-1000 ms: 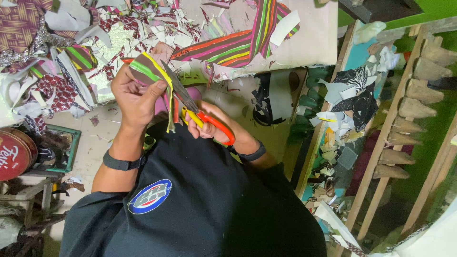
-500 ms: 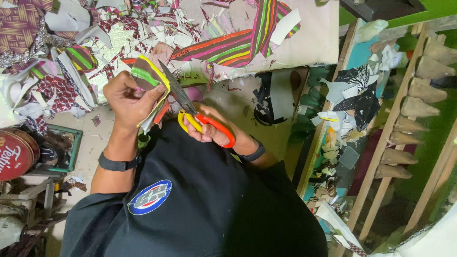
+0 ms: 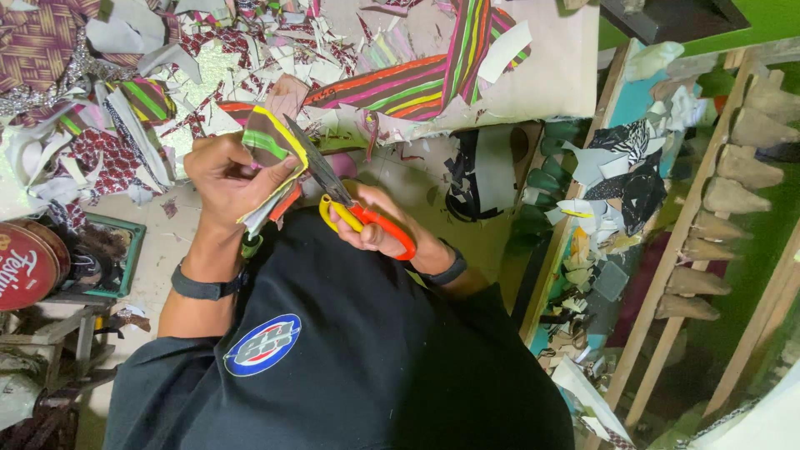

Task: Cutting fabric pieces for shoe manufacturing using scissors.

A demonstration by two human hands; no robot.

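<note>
My left hand [image 3: 227, 179] pinches a small piece of striped material [image 3: 271, 146] in brown, green and yellow, held up in front of my chest. My right hand [image 3: 375, 227] grips scissors [image 3: 337, 193] with orange and yellow handles. The dark blades point up and left and lie against the right edge of the striped piece. Each wrist wears a black band. My black shirt [image 3: 333, 367] fills the lower middle of the view.
A worktable [image 3: 550, 75] above is littered with patterned offcuts and a large striped sheet [image 3: 417, 79]. A red round tin [image 3: 25, 267] and a green-framed tray [image 3: 125, 258] sit at the left. Wooden racks [image 3: 708, 225] with shoe lasts and more scraps stand at the right.
My left hand has turned and lowered the striped piece a little. The scissor blades have moved further up along its edge, and the hanging yellow strip has drawn in closer.
</note>
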